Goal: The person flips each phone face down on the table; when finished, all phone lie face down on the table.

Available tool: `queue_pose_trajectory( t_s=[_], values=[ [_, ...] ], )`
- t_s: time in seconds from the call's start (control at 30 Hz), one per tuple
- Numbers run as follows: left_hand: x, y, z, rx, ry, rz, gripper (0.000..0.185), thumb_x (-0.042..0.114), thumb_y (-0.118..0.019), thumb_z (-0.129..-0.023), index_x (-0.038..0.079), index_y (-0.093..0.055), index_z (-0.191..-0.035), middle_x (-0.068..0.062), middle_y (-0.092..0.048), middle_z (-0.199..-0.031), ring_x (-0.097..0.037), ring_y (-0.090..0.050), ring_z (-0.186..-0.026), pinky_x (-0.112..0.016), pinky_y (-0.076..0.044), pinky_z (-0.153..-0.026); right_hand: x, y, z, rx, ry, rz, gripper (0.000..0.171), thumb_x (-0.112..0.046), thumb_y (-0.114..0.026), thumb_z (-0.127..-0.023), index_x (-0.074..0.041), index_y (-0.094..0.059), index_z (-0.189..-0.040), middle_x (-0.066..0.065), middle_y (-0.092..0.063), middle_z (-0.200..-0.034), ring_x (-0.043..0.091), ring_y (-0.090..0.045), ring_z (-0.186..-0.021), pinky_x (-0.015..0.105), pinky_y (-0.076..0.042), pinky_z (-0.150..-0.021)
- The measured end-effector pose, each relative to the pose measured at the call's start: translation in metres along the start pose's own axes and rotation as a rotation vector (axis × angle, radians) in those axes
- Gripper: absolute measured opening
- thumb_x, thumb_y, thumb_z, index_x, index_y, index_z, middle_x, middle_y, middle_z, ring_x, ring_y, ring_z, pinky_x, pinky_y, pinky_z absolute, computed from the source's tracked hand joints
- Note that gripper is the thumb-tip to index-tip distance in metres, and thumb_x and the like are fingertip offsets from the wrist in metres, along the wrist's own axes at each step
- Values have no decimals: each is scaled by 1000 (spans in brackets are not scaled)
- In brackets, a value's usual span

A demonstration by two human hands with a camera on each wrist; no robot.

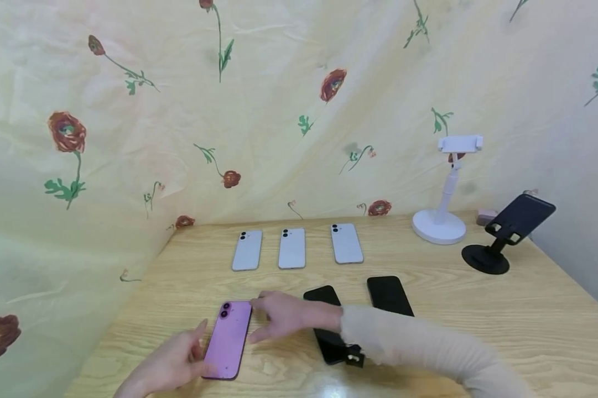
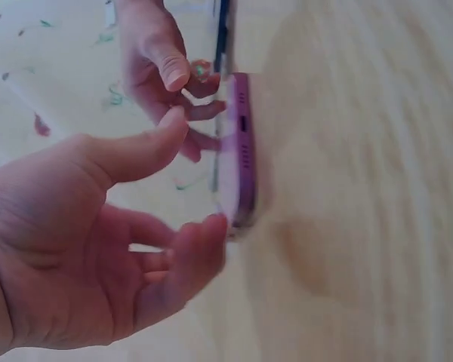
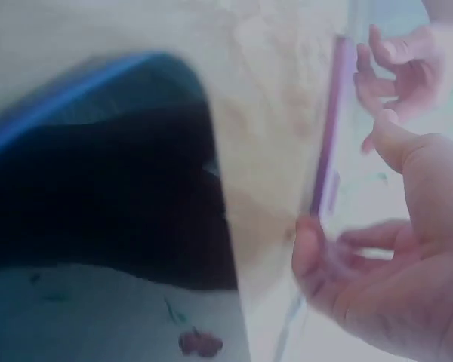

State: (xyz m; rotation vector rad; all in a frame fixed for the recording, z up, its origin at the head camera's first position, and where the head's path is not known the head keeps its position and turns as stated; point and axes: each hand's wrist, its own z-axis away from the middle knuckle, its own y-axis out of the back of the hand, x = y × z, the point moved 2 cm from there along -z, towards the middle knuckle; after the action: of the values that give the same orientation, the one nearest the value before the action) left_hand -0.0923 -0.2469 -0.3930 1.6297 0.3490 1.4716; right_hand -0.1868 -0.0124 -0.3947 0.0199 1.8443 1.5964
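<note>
A purple phone (image 1: 229, 340) lies back up on the wooden table, its two camera lenses at the far left corner. My left hand (image 1: 174, 359) is at its near left side, thumb and fingers spread apart, fingertips right at the edge. From the other side, my right hand (image 1: 281, 315) reaches to the far right corner with loosely bent fingers. In the left wrist view the phone's (image 2: 243, 143) bottom edge with its charging port shows between both hands. A black phone (image 1: 328, 337) lies under my right forearm, which partly covers it.
Another black phone (image 1: 389, 296) lies farther right, partly behind the sleeve (image 1: 418, 342). Three white phones, such as the middle one (image 1: 292, 249), lie in a row at the back. A white phone stand (image 1: 439, 224) and a black phone stand (image 1: 523, 218) are at the back right.
</note>
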Motion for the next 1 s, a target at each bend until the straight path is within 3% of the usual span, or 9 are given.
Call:
queue_pose_trajectory(
  t_s=[0.1,0.2,0.33,0.43,0.53,0.6,0.73,0.87,1.0],
  values=[
    [20,0,-4,186,-48,-94,71,14,-79,-86,-24,-43,-134,10,-58,-71,-1,-53,-57,-24,-48,-51,12,21,23,27,72,-107,56,-24,-74,-93,11,-57,-133,17,-66,-116,6,-63,-85,17,-50,-76],
    [43,-12,-12,272,-129,-101,56,13,-77,-88,-17,-55,-129,13,-60,-70,2,-54,-57,-22,-48,-51,29,42,51,54,88,-142,44,-15,-73,-93,11,-61,-127,15,-68,-109,5,-63,-85,20,-52,-76],
    [71,-35,-23,218,-188,-81,54,16,-77,-89,-13,-56,-131,4,-68,-82,3,-57,-62,-20,-50,-54,52,63,85,58,37,-107,45,-11,-74,-92,11,-59,-129,15,-66,-113,15,-64,-92,28,-53,-77],
    [88,-49,-33,158,-185,-149,63,25,-77,-89,-8,-52,-137,-9,-69,-102,-1,-60,-68,-24,-52,-60,68,69,104,20,-40,-46,54,-10,-76,-90,11,-54,-135,18,-59,-125,28,-60,-108,37,-52,-85],
    [100,-62,-47,101,-153,-236,75,37,-78,-88,-2,-47,-145,-17,-62,-121,-14,-65,-86,-35,-56,-72,78,67,116,-38,-96,24,66,-11,-81,-85,9,-50,-139,20,-52,-136,36,-51,-123,46,-47,-97],
    [105,-72,-58,83,-150,-275,82,40,-79,-86,0,-43,-148,-18,-57,-126,-22,-64,-95,-41,-55,-78,82,65,121,-65,-113,60,74,-13,-85,-81,8,-49,-142,21,-48,-141,38,-46,-128,49,-43,-102],
    [112,-91,-77,32,-119,-265,96,45,-80,-83,4,-31,-155,-20,-45,-136,-28,-56,-110,-40,-54,-83,87,62,127,-80,-154,74,89,-21,-91,-73,6,-45,-145,24,-43,-146,41,-40,-133,52,-40,-104],
    [117,-105,-91,-8,-106,-255,104,51,-80,-82,8,-24,-159,-26,-29,-151,-40,-43,-130,-47,-53,-88,91,58,128,-81,-186,73,99,-27,-93,-69,6,-42,-147,24,-40,-149,42,-37,-135,52,-40,-104],
    [118,-113,-101,-24,-122,-268,107,56,-78,-81,8,-23,-159,-27,-21,-156,-45,-34,-134,-50,-51,-90,94,54,125,-79,-168,124,105,-35,-94,-65,5,-42,-148,22,-42,-148,43,-38,-132,52,-43,-102]
  ],
)
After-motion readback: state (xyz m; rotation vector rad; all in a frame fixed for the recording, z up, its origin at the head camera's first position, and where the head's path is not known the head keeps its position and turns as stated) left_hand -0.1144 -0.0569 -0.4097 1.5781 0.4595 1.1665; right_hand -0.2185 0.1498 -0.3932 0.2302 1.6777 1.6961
